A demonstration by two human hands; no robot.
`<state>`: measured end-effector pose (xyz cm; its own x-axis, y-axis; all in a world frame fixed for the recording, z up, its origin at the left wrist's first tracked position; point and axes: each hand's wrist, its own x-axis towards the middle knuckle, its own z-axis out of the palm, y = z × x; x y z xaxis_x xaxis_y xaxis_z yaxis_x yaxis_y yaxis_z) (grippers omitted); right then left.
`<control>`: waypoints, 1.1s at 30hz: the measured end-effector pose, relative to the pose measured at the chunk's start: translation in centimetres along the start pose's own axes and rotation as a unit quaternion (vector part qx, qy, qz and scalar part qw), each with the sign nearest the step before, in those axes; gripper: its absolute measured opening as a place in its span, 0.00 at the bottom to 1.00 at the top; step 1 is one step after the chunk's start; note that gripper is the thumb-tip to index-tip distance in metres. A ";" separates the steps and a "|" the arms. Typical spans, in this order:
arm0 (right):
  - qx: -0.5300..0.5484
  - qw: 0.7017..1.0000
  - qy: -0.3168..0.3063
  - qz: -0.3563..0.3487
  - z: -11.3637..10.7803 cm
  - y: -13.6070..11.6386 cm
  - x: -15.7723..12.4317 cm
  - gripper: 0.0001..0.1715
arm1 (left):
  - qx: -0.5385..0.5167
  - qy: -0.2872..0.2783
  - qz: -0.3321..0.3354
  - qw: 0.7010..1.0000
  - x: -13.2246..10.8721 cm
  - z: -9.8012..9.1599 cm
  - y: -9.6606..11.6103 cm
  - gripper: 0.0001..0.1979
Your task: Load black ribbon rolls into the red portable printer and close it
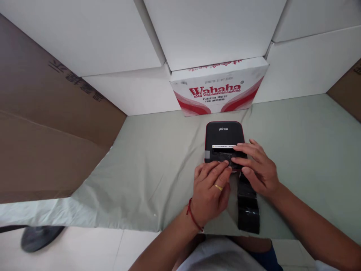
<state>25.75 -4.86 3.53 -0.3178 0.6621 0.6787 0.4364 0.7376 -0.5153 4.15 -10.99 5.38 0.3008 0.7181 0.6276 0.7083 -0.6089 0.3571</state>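
A small black label printer with a red edge sits on a pale green cloth. My left hand, with a gold ring and a red wrist cord, rests at the printer's front slot, fingers together on a black part there. My right hand lies beside it, fingers stretched flat over the printer's front right corner. A black glossy strip or stack of labels runs from the printer toward me, below my right hand.
A red and white Wahaha water carton stands right behind the printer among stacked white boxes. Brown cardboard walls in the left side. The cloth ends at a tiled floor, where a dark round base lies.
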 end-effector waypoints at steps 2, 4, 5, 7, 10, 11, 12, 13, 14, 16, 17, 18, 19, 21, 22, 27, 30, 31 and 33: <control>-0.012 0.999 0.019 -0.023 -0.4 -0.2 0.0 0.18 | -0.022 0.043 -0.026 0.999 0.1 -0.4 -0.9 0.17; -0.028 0.998 0.036 -0.035 -0.6 -0.3 0.0 0.18 | -0.038 0.091 -0.091 0.991 0.4 -0.7 -2.4 0.14; -0.035 0.998 0.039 -0.039 -0.6 -0.4 0.0 0.18 | -0.056 0.107 -0.134 0.984 0.7 -0.7 -3.4 0.13; -0.046 0.997 0.036 -0.043 -0.6 -0.5 0.1 0.19 | -0.145 0.116 -0.226 0.956 1.3 -0.4 -5.7 0.15; -0.055 0.997 0.034 -0.049 -0.6 -0.5 0.1 0.18 | -0.343 0.033 -0.262 0.902 2.5 0.7 -8.9 0.36; -0.055 0.997 0.033 -0.050 -0.6 -0.5 0.2 0.18 | -0.396 0.001 -0.257 0.882 2.8 1.2 -9.6 0.42; -0.054 0.997 0.031 -0.049 -0.6 -0.5 0.2 0.18 | -0.445 -0.025 -0.246 0.861 3.1 1.6 -10.1 0.47; -0.052 0.997 0.028 -0.049 -0.6 -0.5 0.2 0.18 | -0.482 -0.042 -0.237 0.843 3.4 2.1 -10.5 0.50; -0.049 0.997 0.025 -0.049 -0.6 -0.5 0.3 0.19 | -0.504 -0.050 -0.234 0.830 3.6 2.5 -10.6 0.52; -0.044 0.998 0.017 -0.046 -0.8 -0.5 0.3 0.19 | -0.527 -0.050 -0.242 0.813 3.8 3.3 -10.6 0.51; -0.042 0.998 0.013 -0.044 -0.8 -0.6 0.4 0.20 | -0.531 -0.047 -0.252 0.808 3.9 3.7 -10.5 0.51; -0.040 0.998 0.012 -0.043 -0.9 -0.6 0.4 0.20 | -0.536 -0.046 -0.260 0.802 3.9 4.0 -10.4 0.50; -0.039 0.998 0.011 -0.040 -0.9 -0.6 0.4 0.21 | -0.542 -0.046 -0.268 0.795 3.8 4.2 -10.3 0.50; -0.036 0.999 0.007 -0.036 -1.0 -0.7 0.4 0.23 | -0.552 -0.045 -0.277 0.785 3.7 4.4 -10.2 0.51; -0.036 0.999 0.004 -0.036 -1.0 -0.8 0.4 0.23 | -0.554 -0.043 -0.281 0.783 3.7 4.5 -10.3 0.51; -0.106 0.993 0.024 -0.046 -0.8 -1.1 0.0 0.23 | -0.563 -0.048 -0.293 0.771 3.4 4.5 -10.4 0.55; -0.139 0.987 0.053 -0.065 -0.5 -1.3 -0.1 0.23 | -0.577 -0.053 -0.295 0.759 3.3 4.5 -10.4 0.56; -0.140 0.986 0.052 -0.072 -0.5 -1.4 -0.1 0.23 | -0.585 -0.050 -0.295 0.754 3.3 4.6 -10.3 0.56; -0.127 0.987 0.037 -0.086 -0.8 -1.6 0.4 0.21 | -0.601 -0.043 -0.295 0.742 3.3 4.7 -10.3 0.56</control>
<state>25.58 -5.88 5.06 -0.3466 0.5114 0.7863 0.5811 0.7751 -0.2479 0.86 -0.81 0.53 0.2415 0.9663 0.0890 -0.3324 -0.0038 0.9431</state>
